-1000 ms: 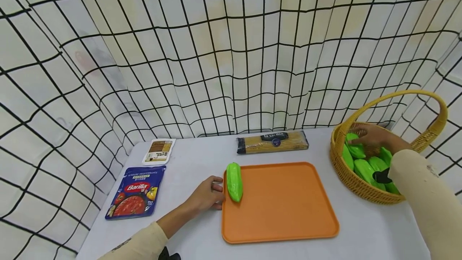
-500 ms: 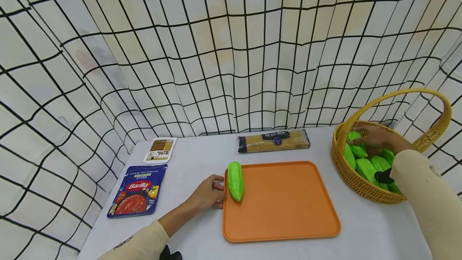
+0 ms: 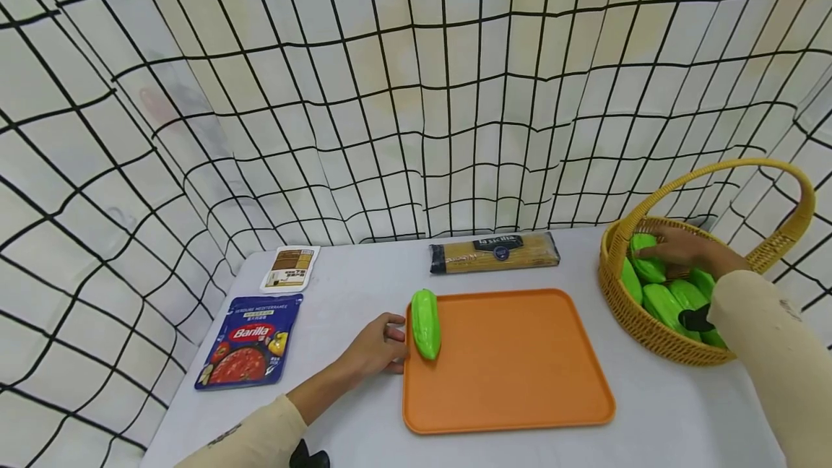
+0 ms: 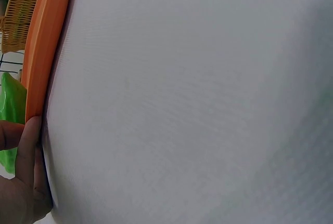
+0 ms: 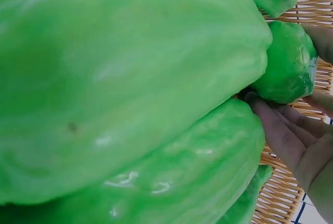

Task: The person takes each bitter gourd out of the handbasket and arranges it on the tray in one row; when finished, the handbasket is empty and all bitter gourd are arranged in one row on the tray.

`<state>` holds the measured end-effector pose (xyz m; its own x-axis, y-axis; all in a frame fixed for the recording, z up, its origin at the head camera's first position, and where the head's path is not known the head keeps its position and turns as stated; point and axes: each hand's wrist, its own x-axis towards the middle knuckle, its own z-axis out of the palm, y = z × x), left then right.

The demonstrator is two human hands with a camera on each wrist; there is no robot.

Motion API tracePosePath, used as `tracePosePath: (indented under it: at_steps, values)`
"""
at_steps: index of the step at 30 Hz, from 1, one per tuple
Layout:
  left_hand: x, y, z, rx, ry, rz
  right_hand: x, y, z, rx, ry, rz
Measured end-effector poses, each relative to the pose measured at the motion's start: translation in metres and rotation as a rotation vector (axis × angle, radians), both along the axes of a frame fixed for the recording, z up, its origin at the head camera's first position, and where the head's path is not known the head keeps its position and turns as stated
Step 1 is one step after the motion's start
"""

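Note:
In the head view, my right hand (image 3: 682,248) reaches into a wicker basket (image 3: 633,327) and grips a long, glossy, ridged green vegetable (image 3: 646,260). The right wrist view shows its thumb and fingers on opposite sides of the gripped green vegetable (image 5: 289,60); larger green ones (image 5: 125,73) in front partly hide the fingers. My left hand (image 3: 373,347) rests against the left edge of an orange tray (image 3: 507,363), fingertips touching the rim. On that tray's left side lies one similar green vegetable (image 3: 425,325). In the left wrist view the fingers (image 4: 28,151) meet the tray's outer rim (image 4: 44,52).
Several more green vegetables (image 3: 663,307) fill the basket, whose tall handle (image 3: 721,166) arches over my right forearm. Behind the tray lies a spaghetti pack (image 3: 497,253). A blue Barilla pouch (image 3: 250,341) and a small white-and-brown packet (image 3: 290,269) lie at the left. A gridded cloth (image 3: 416,92) backs the table.
Inside the basket, the gripped green vegetable has shifted slightly upward and turned a little with my right hand. The left hand stays at the tray's edge. The head view has drifted slightly.

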<state>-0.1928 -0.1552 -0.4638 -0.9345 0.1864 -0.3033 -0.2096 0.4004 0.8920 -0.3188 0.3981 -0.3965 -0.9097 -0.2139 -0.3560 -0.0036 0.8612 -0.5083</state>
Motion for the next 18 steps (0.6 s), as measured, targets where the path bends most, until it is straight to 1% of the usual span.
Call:
tracePosePath:
  at_steps: [2,7,8,15,18]
  values:
    - [-0.0002,0.0001,0.0004,-0.002,-0.003,0.001,0.0001,-0.0006,-0.0002,-0.004,0.014,0.0]
    - [-0.0008,-0.0003,0.0017,0.007,-0.002,0.002,0.0004,-0.0014,0.0015,0.007,0.097,0.023]
    - [-0.0007,-0.0003,0.0015,0.009,0.0,0.004,0.0005,-0.0016,0.0019,-0.006,0.097,0.026]
    - [0.0009,-0.0003,-0.0006,-0.001,0.015,0.016,0.0053,-0.0023,0.0065,-0.004,0.108,0.037]
    - [0.0009,-0.0005,-0.0013,0.002,0.019,0.017,0.0076,-0.0024,0.0084,-0.036,0.115,0.031]
